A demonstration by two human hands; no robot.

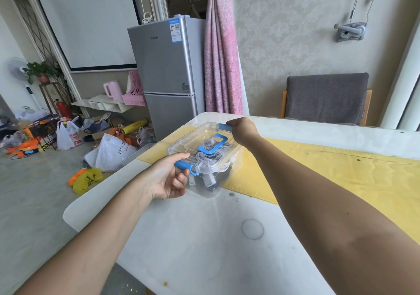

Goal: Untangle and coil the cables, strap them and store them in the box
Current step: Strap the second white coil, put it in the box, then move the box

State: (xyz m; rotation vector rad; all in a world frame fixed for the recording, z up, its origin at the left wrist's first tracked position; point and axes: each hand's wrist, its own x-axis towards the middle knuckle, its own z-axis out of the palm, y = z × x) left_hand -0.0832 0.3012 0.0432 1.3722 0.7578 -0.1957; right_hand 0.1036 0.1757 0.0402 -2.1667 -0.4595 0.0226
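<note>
Gripping the near latch [183, 164], the left hand [167, 176] has its thumb lying along the top of the blue clip and its fingers curled up underneath it, at the 7 o'clock end of the box [181, 145]. Across at the 1 o'clock end, the right hand [243, 129] is clenched around the far latch [223, 127], back of the hand to the camera, so the fingertips are hidden.

Between the two hands sits the clear box with its lid [195, 135] on and the blue handle [212, 144] lying flat on top. Inside, through the plastic, there are pale coiled cables [209, 158] with darker plugs lower down, though whether they are strapped can't be made out.

The box rests on the white bench [204, 237] near its 11 o'clock corner, its far side over a yellow cloth [318, 169] that runs off toward 3 o'clock.

Beyond the bench, a silver fridge [166, 67] stands at 11 o'clock with a pink curtain [221, 62] just beside it at 12. A grey chair [325, 96] is tucked in at 2 o'clock. Out at 9 o'clock, plastic bags [113, 153] are scattered over the floor [34, 192].
</note>
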